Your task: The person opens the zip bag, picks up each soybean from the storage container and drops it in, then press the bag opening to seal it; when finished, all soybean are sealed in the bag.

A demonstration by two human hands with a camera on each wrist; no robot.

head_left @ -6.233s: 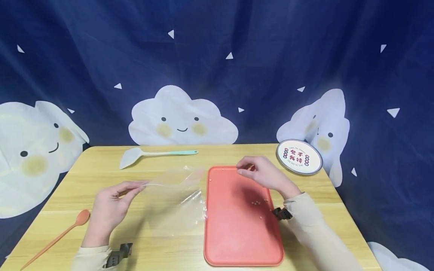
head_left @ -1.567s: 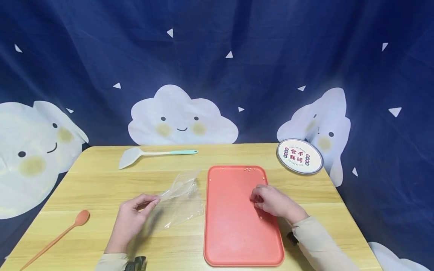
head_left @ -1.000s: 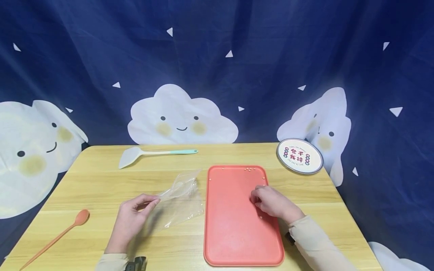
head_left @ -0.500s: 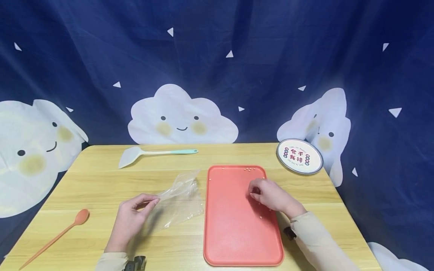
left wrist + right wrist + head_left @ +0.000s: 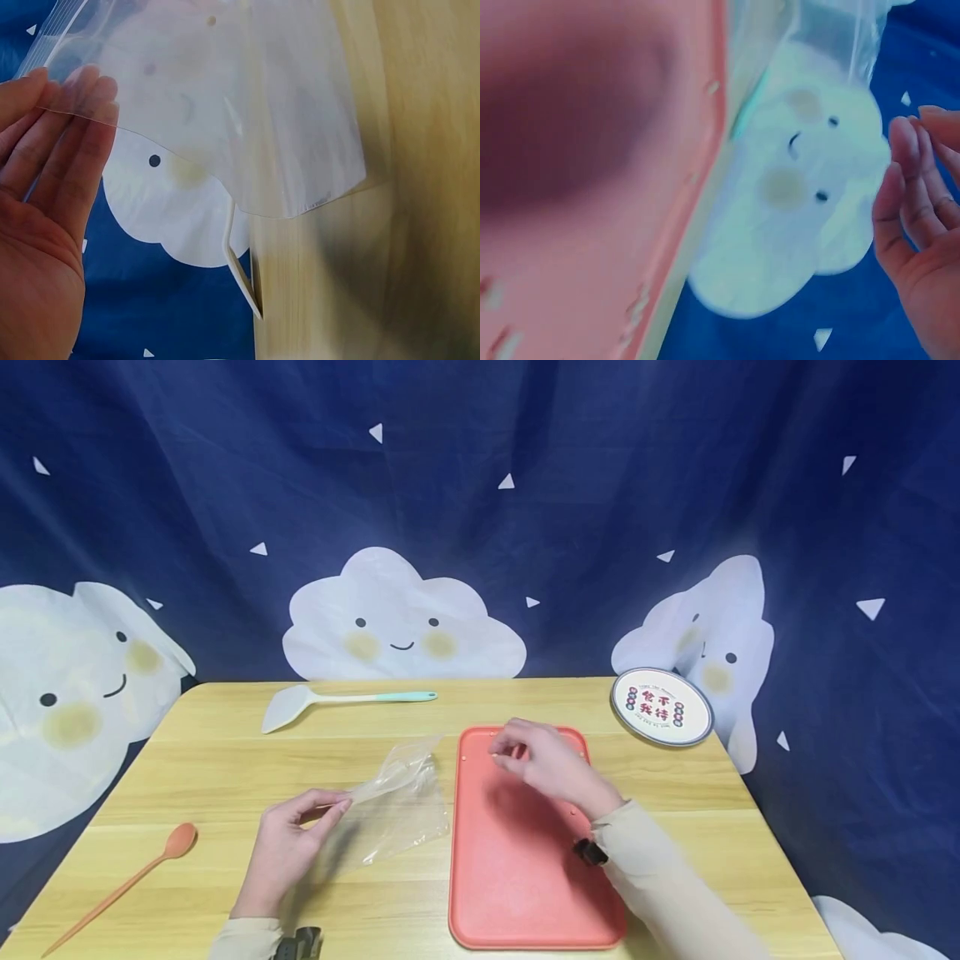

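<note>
My left hand point(image 5: 291, 843) pinches the edge of a clear plastic zip bag point(image 5: 408, 814) between thumb and fingers, just left of the red tray point(image 5: 517, 877). In the left wrist view the bag point(image 5: 292, 112) spreads out past the fingers point(image 5: 45, 150). My right hand point(image 5: 547, 760) is above the tray's far left part, thumb and fingertips brought together on a small pale bean, mostly hidden by the fingers. The right wrist view shows those fingertips meeting. Small pale beans lie on the tray; one bean point(image 5: 573, 813) is near its right side.
A white spatula point(image 5: 292, 706) with a mint handle lies at the back left of the wooden table point(image 5: 247, 735). An orange spoon point(image 5: 180, 841) is at the left, and an oval plate point(image 5: 663, 706) with red lettering at the back right. A blue cloud-print curtain point(image 5: 465, 468) hangs behind.
My right hand has lifted from the tray's right side and moved left and back toward the bag. Earlier, my left hand came nearer the tray and the bag folded; since then it has stayed still.
</note>
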